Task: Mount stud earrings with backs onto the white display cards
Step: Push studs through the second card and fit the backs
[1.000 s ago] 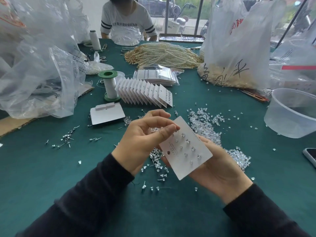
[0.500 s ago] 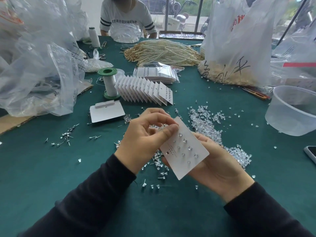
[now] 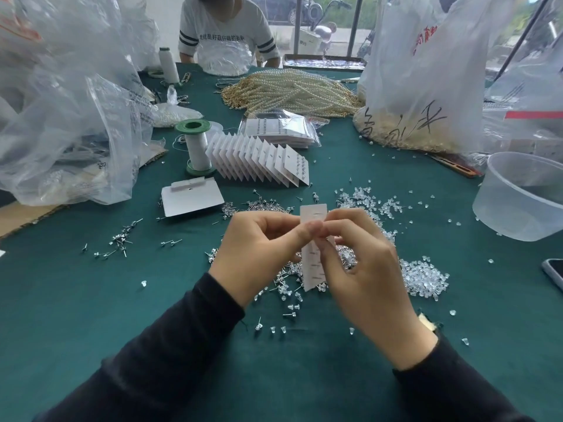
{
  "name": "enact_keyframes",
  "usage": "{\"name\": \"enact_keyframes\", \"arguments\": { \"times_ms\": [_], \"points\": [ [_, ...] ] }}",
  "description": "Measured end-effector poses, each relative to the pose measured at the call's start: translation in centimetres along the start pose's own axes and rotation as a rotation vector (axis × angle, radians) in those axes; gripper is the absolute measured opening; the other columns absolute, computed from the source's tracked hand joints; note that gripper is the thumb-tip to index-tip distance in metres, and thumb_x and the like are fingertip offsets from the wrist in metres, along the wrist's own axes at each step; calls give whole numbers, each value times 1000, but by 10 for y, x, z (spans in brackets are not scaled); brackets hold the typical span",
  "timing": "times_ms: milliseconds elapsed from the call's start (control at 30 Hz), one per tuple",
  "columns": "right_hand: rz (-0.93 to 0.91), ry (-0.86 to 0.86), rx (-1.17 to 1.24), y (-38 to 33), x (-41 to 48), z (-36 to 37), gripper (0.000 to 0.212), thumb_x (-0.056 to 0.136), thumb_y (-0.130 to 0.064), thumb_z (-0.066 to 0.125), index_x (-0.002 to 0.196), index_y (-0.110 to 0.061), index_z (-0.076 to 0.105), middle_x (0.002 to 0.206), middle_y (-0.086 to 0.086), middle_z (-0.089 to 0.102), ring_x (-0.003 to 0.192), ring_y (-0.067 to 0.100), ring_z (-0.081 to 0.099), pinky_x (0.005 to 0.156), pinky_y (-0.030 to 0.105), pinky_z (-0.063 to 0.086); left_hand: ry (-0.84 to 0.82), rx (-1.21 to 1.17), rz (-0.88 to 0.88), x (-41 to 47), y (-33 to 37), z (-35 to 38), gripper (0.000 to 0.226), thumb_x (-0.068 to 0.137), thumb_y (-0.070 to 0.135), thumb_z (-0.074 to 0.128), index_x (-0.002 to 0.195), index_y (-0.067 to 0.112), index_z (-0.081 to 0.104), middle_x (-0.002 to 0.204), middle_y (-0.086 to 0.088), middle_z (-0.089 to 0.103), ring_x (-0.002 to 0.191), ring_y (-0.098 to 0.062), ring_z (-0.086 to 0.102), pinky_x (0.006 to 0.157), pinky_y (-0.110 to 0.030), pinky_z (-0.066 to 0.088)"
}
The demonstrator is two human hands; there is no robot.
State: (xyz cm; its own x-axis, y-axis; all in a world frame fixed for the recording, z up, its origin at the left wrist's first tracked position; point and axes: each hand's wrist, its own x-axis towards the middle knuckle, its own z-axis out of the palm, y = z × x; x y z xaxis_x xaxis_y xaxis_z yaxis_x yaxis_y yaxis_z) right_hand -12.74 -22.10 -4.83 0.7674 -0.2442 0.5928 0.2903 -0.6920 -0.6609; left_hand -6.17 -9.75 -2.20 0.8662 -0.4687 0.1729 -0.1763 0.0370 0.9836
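White display card (image 3: 312,266) held edge-on above scattered studs (image 3: 285,277) on the counter (image 3: 91,300), finished cards (image 3: 259,159) fanned behind it, clear backs (image 3: 425,278) to its right; left hand (image 3: 259,254) and right hand (image 3: 365,269) pinch it between curled fingers (image 3: 344,229).

White card (image 3: 313,263) held nearly upright, edge-on, above the tabletop (image 3: 91,300). Loose metal studs (image 3: 122,237) and clear backs (image 3: 425,278) lie scattered around; finished cards (image 3: 262,161) stand fanned behind.

Colour data: table cloth (image 3: 76,315) dark teal; display card (image 3: 313,263) white; spool (image 3: 195,147), beyond the display card, green flanges; 2 sleeves (image 3: 170,354) black.
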Motion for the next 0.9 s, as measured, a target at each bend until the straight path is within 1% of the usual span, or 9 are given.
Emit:
{"name": "enact_keyframes", "arguments": {
  "times_ms": [100,200,267,333,433,500,533,667,900],
  "points": [
    [-85,40,-105,0,0,2,4,81,-4,63,82,-4,67,95,7,59,90,22,59,81,27,46,-41,-228,-154,3,-6,-3,8,68,14,67,68,8,73,65,-1,72,59,-11,65,59,-22,55],
    [-133,51,-152,-2,1,1,6,78,0,66,83,0,68,102,14,60,98,29,60,88,33,46,-75,-446,-298,5,-7,-7,12,65,10,64,67,2,72,68,-5,72,60,-12,67,58,-22,55],
    [-212,68,-176,-6,2,-3,10,78,-4,68,86,1,69,102,15,59,102,28,56,93,30,44,-18,-509,-386,9,-8,-11,11,69,3,62,64,1,72,66,-7,72,58,-13,67,54,-22,55],
    [-301,19,-173,-8,0,-8,10,78,-10,69,81,-1,68,91,11,59,92,21,54,85,22,43,101,-511,-436,14,-9,-14,15,76,-3,58,67,0,69,62,-7,70,55,-13,67,53,-23,56],
    [-304,-334,-99,-7,-11,-12,7,77,-14,71,76,-8,68,81,1,60,78,13,54,72,18,43,239,-477,-427,17,-10,-20,6,81,-5,56,76,-4,59,58,-6,68,51,-12,65,51,-23,56],
    [-273,-564,-140,-4,-17,-10,5,78,-17,71,78,-12,70,81,-1,60,79,11,52,71,18,42,276,-483,-416,18,-10,-23,7,82,-5,55,76,-4,57,56,-5,68,50,-11,65,49,-22,55],
    [-263,-626,-165,-3,-19,-9,6,78,-18,71,80,-14,71,82,-2,60,80,11,51,71,18,42,282,-484,-414,18,-10,-24,7,83,-5,55,76,-3,57,55,-4,68,50,-11,65,49,-22,55],
    [-268,-707,-207,-5,-19,-7,6,77,-21,70,81,-17,73,81,-2,60,79,16,54,69,24,46,265,-480,-404,19,-9,-27,9,82,-4,56,75,1,58,53,-2,68,50,-10,65,50,-21,55],
    [-306,-645,-272,-16,-24,0,5,71,-12,66,72,-17,66,75,-1,60,74,22,55,65,32,48,184,-445,-308,17,-10,-25,6,77,-5,59,80,-1,62,62,-3,70,56,-10,66,55,-20,55]
  ]
}}
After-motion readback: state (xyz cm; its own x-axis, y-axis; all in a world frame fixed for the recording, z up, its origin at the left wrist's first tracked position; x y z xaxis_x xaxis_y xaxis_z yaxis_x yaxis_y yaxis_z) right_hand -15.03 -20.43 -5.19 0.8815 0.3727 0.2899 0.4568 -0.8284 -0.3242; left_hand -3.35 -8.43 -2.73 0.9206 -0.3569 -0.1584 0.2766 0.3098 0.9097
